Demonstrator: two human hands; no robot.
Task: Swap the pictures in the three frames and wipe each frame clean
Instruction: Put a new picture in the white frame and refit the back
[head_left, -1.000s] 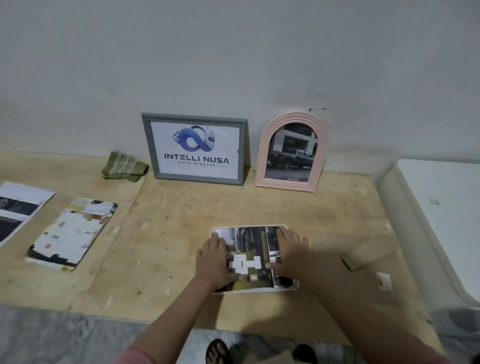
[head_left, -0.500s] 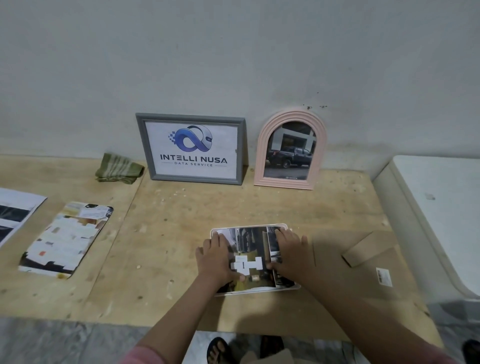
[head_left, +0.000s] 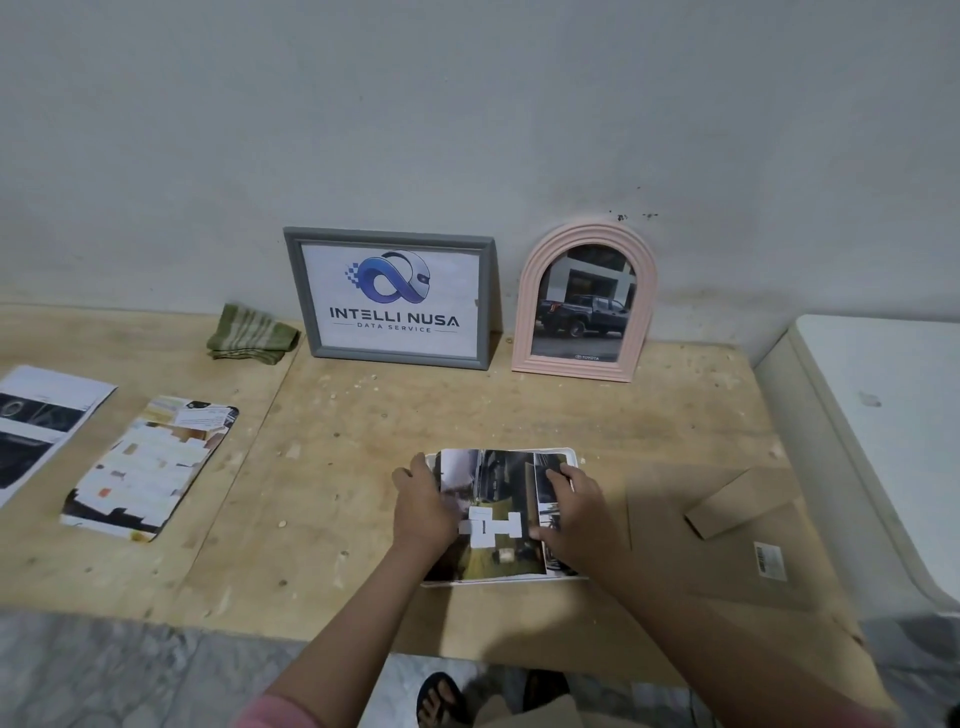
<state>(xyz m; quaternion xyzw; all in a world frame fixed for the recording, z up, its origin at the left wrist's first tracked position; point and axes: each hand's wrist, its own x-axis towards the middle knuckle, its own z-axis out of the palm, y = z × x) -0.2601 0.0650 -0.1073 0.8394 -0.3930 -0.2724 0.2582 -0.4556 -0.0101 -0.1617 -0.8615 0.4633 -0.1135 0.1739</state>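
Near the board's front edge, the left hand (head_left: 423, 506) and right hand (head_left: 576, 512) press flat on a photo print (head_left: 493, 499) lying over a white frame (head_left: 571, 457). Behind, a grey frame (head_left: 392, 299) and pink arched frame (head_left: 584, 304) lean against the wall.

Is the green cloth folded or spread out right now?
Folded. The green cloth sits bunched in a small thick wad with stacked layers at its edge, beside the gray frame.
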